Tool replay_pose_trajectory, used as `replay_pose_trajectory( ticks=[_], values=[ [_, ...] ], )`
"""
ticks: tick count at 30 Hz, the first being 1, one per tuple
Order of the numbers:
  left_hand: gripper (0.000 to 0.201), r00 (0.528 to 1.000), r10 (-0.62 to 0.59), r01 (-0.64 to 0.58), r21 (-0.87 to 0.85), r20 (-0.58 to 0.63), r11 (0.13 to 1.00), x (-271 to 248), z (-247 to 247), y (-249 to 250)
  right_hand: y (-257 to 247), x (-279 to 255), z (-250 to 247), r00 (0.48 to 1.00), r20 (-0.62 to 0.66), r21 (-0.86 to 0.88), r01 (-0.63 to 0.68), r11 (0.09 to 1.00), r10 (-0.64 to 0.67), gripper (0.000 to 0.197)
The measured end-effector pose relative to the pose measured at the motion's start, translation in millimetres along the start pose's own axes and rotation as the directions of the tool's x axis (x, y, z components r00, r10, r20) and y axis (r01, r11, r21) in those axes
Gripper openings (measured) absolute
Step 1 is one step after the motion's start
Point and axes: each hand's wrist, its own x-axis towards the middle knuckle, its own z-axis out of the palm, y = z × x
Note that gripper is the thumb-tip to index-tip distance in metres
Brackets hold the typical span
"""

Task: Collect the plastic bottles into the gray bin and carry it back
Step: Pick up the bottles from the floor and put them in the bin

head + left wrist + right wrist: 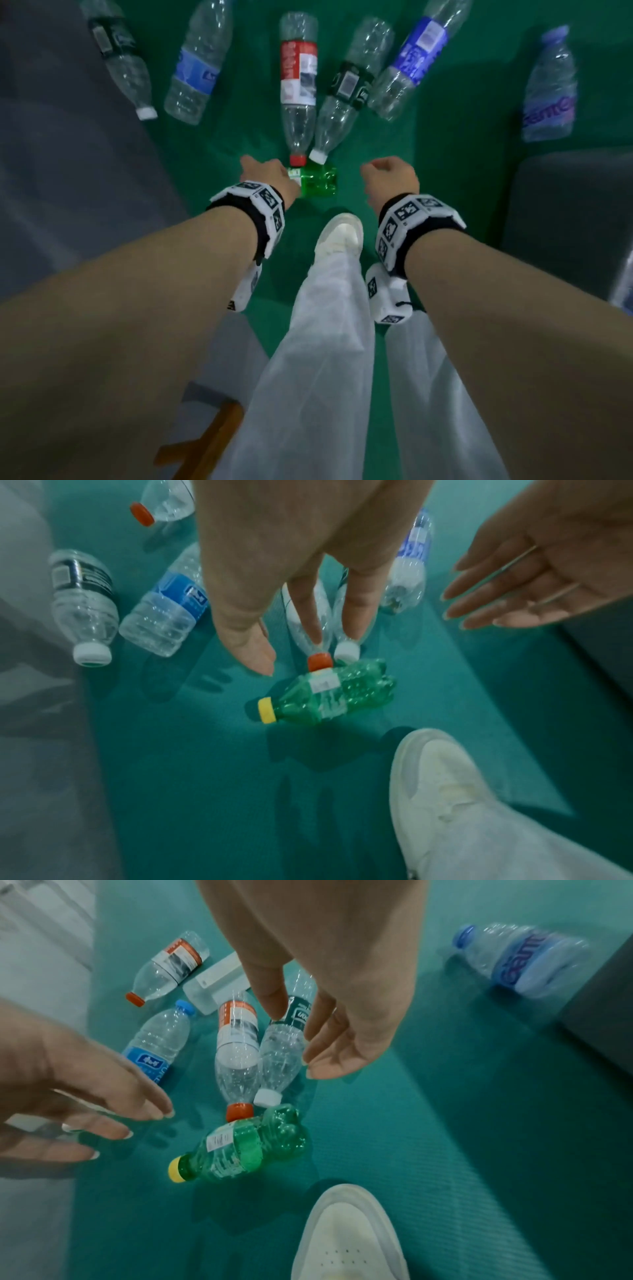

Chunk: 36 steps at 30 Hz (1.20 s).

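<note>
Several empty plastic bottles lie on the green mat (428, 164). Nearest is a small green bottle (318, 181) with a yellow cap (266, 710), on its side. A red-capped bottle (297, 89) and a white-capped, dark-labelled bottle (346, 92) point their caps at it. My left hand (265, 173) hovers just above the green bottle's cap end, fingers (356, 615) relaxed and holding nothing. My right hand (388, 174) hangs to the right of the green bottle (240, 1148), loosely open and empty (308, 1042). The dark gray bin (565, 212) stands at the right edge.
More bottles lie further out: two blue-labelled ones (198, 65) (414, 54), a dark-labelled one (120, 58) and a purple-tinted one (548, 92). My white shoe (340, 233) stands just behind the green bottle. Gray floor (68, 171) borders the mat on the left. A white box (219, 982) lies among the bottles.
</note>
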Motion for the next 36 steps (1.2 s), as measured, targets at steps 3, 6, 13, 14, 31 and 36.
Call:
replay_pose_trajectory(
  ticks=[3, 6, 13, 14, 31, 36],
  values=[
    [0.043, 0.999, -0.018, 0.016, -0.048, -0.047, 0.999, 24, 11, -17, -9, 18, 23, 1.0, 0.017, -0.021, 0.009, 1.0, -0.009, 0.04],
    [0.069, 0.999, -0.017, 0.015, -0.063, -0.036, 0.998, 51, 24, -26, -19, 42, 42, 0.999, 0.023, -0.041, 0.023, 0.999, -0.022, 0.053],
    [0.079, 0.994, 0.113, -0.112, 0.078, -0.009, 0.991, 81, 51, -28, -37, 81, 69, 0.995, -0.063, -0.083, -0.081, 0.993, 0.076, 0.084],
    [0.078, 0.991, 0.132, -0.132, 0.096, 0.004, 0.987, 84, 51, -29, -38, 84, 72, 0.994, -0.056, -0.088, -0.095, 0.992, 0.09, 0.087],
    [0.061, 0.986, 0.096, -0.09, -0.048, 0.135, 0.995, 20, 40, -64, -27, 32, 38, 0.985, -0.174, -0.143, -0.011, 0.99, -0.014, 0.073],
    [0.057, 0.992, 0.064, -0.049, -0.132, 0.11, 0.99, -16, 23, -49, -12, -4, 2, 0.984, -0.177, -0.117, 0.004, 0.993, -0.024, 0.071]
  ],
)
